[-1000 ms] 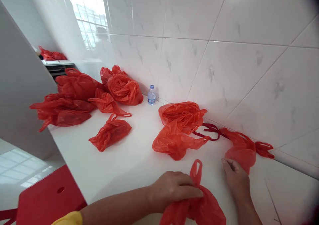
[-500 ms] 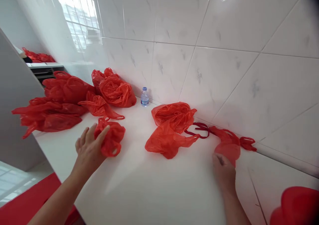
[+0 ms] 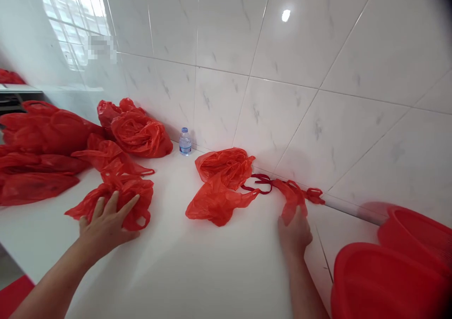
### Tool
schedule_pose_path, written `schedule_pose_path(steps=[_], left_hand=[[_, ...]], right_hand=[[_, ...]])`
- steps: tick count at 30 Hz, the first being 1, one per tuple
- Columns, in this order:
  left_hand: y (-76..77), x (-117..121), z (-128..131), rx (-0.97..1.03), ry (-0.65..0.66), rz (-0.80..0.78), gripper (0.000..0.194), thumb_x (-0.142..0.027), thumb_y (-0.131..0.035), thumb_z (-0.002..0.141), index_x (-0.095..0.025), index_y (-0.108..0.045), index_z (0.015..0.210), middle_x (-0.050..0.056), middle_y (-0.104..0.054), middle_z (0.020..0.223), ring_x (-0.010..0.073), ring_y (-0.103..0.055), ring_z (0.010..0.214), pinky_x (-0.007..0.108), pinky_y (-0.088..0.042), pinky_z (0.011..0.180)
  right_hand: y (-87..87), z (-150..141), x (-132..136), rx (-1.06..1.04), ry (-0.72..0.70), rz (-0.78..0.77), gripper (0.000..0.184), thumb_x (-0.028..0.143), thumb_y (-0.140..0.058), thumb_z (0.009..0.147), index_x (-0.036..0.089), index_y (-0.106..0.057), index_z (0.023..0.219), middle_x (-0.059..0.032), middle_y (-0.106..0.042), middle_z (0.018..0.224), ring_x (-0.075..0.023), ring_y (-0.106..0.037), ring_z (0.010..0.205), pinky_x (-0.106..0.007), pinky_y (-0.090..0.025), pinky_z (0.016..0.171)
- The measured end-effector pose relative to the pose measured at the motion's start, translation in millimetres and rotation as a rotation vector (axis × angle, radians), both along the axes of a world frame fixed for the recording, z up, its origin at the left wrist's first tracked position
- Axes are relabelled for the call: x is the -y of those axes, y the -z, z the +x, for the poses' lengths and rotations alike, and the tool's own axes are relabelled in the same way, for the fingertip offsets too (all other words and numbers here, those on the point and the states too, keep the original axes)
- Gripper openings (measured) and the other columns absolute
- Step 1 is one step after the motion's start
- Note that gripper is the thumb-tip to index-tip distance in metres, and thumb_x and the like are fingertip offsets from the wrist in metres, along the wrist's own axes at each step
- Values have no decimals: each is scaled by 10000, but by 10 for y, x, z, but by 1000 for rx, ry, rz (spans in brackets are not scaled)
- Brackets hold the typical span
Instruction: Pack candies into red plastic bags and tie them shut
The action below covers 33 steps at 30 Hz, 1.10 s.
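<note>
Crumpled red carrier bag (image 3: 125, 189) under a spread left hand (image 3: 106, 222)

On the white table (image 3: 197, 267), the glossy bag is laid crosswise, its loop handle (image 3: 147, 220) pointed nearward and right. The fingers (image 3: 112, 203) are spread wide over it, nothing clasped. Near the tiled wall (image 3: 293, 102), a flatter, translucent bag (image 3: 294, 202) is slanted lengthwise toward the half-curled right hand (image 3: 294, 232); whether it is gripped cannot be told.

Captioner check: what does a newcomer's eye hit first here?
First, the heap of red plastic bags on the white table, far left by the tiled wall. Next, the left hand, spread over a red bag in front of that heap, and the right hand at a bag on the right. Then the small clear bottle by the wall, between the heap and two middle bags.
</note>
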State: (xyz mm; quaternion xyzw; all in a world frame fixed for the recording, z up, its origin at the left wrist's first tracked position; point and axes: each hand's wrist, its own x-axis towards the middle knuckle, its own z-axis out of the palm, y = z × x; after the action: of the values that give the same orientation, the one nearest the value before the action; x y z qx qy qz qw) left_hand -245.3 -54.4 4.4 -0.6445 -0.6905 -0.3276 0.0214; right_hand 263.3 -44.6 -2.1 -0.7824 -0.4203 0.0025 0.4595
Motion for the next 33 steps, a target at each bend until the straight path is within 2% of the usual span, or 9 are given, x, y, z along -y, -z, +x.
schedule_pose_path(steps=[4,8,11,14,19,23,28,30,33], left_hand=[[-332,167,419,-141,173,91,712,-409,-662,670,-335,-428,1339,67,-207,1521,493,-153,1340,715,-240,942],[-552,310,1033,5,430,17,521,-338,-570,805,-309,-456,1312,74,-301,1483,333,-287,1343,541,-358,1003],[-450,349,1506,248,708,-240,523,-283,-586,793,-329,-471,1302,59,-370,1445,281,-389,1289,456,-400,999],[-203,315,1985,521,904,-467,463,-288,-613,769,-302,-542,1226,57,-474,1354,243,-486,1197,388,-440,955],[84,149,2617,879,971,-613,482,-413,-616,782,-189,-529,1201,116,-575,1175,218,-588,990,368,-488,819],[72,56,2751,1219,1139,-588,631,-477,-614,788,-229,-381,1319,128,-513,1247,223,-558,1058,362,-472,829],[16,26,2636,1551,1109,-634,313,-443,-545,847,-144,-550,939,75,-616,915,191,-600,859,371,-469,824],[8,18,2604,1589,1026,-648,295,-421,-571,833,-143,-555,930,68,-619,895,192,-596,844,367,-469,821],[7,27,2599,1478,908,-580,318,-436,-570,826,-148,-571,960,63,-627,939,203,-582,897,364,-453,851]], right_hand=[[105,103,-3,-32,21,-67,449,437,-588,610,267,-595,1026,-151,-613,892,-393,-545,886,-539,-344,730],[81,124,56,-108,4,-36,278,449,-484,703,241,-576,864,-95,-603,823,-319,-551,801,-441,-387,676],[41,49,130,-172,35,16,244,449,-434,755,244,-517,857,-66,-600,797,-271,-552,748,-377,-407,642],[19,-126,256,-215,43,75,247,471,-400,801,245,-477,861,-50,-599,803,-240,-553,720,-342,-423,634],[33,-577,651,-263,-57,165,237,446,-365,867,238,-466,915,-17,-586,799,-188,-551,690,-292,-447,637],[100,-912,1003,-299,-350,201,168,317,-406,860,248,-498,983,-25,-606,894,-194,-570,752,-315,-465,679],[160,-1059,1168,54,-737,94,297,173,-567,704,278,-581,982,-43,-579,1132,-284,-485,1130,-450,-385,956],[135,-1054,1162,122,-760,59,272,232,-605,724,278,-606,993,-56,-561,1172,-298,-451,1171,-467,-369,975],[50,-1066,1125,115,-595,91,141,311,-538,816,249,-627,906,-79,-591,1042,-269,-527,1019,-431,-421,880]])
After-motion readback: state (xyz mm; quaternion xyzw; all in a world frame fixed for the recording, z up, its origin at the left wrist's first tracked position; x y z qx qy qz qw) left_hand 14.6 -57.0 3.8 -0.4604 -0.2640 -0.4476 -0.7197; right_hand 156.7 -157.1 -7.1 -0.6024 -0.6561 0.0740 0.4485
